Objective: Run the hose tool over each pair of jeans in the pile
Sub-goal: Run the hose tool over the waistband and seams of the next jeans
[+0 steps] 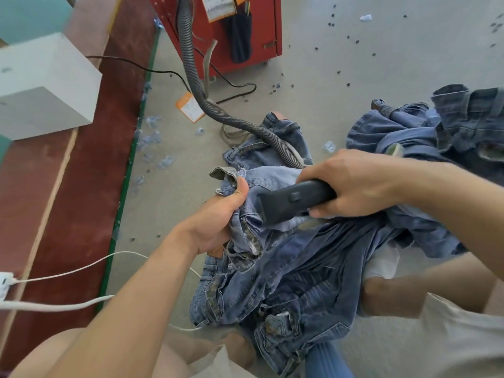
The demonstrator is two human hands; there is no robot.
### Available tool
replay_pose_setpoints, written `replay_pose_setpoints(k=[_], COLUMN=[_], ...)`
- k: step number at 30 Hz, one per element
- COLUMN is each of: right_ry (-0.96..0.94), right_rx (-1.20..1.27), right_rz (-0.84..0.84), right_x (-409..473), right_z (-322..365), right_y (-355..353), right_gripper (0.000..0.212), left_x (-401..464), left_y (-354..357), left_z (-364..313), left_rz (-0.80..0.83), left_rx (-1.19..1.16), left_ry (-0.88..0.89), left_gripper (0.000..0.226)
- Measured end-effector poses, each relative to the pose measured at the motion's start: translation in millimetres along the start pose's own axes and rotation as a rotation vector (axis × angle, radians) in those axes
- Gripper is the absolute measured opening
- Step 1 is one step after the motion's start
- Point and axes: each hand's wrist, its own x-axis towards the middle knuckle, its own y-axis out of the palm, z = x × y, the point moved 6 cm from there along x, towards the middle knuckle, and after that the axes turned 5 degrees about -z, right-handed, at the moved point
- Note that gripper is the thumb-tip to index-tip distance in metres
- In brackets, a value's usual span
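My right hand (351,181) grips the dark grey hose tool (289,203), its flat nozzle pressed onto a light blue pair of jeans (267,181). My left hand (218,219) clutches a bunched fold of that same pair near its waistband. A ribbed grey hose (196,88) runs from the tool back to a red machine (240,34). Darker jeans (300,282) lie heaped across my lap and the floor. Another heap of jeans (425,132) sits at the right.
Two white cables (68,274) cross the floor at the left beside a red-brown strip (81,159). A white box (43,83) stands at upper left. Scraps and an orange tag (189,106) litter the grey floor. My knees frame the bottom.
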Motion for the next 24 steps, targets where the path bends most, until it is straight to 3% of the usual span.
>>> replay_pose_setpoints(k=[4,8,11,15,18,21,24], right_ry=[-0.066,-0.066,-0.009,0.078,0.006,-0.046,0.036], right_rx=[-0.016,0.17,0.117,-0.052,-0.072,0.069,0.12], right_rz=[-0.066,-0.141,-0.165,-0.077,-0.055,-0.137,-0.273], right_x=[3.7,1.8,0.4,-1.3,1.3,5.4,4.9], right_z=[20.5,19.5,2.9,-15.7,3.3,14.2,-6.6], right_y=[-1.5,-16.6,-29.1,-18.6,-1.1,-2.9,-25.8], right_gripper=[0.034,0.032,0.032,0.031,0.033,0.031,0.025], left_x=[0.4,1.1,-0.8,-0.5,1.4,2.9,2.0], left_y=[0.1,-1.3,-2.3,-3.3,1.9,0.1,-5.2], left_z=[1.7,5.8,4.1,2.9,4.3,2.5,2.8], left_rz=[0.004,0.001,0.051,0.093,0.124,0.105,0.086], left_rx=[-0.057,-0.066,-0.207,-0.302,-0.291,-0.308,-0.352], left_ry=[-0.023,-0.015,-0.018,-0.005,-0.011,0.0,0.01], left_gripper=[0.064,0.043,0.06,0.063,0.065,0.064,0.066])
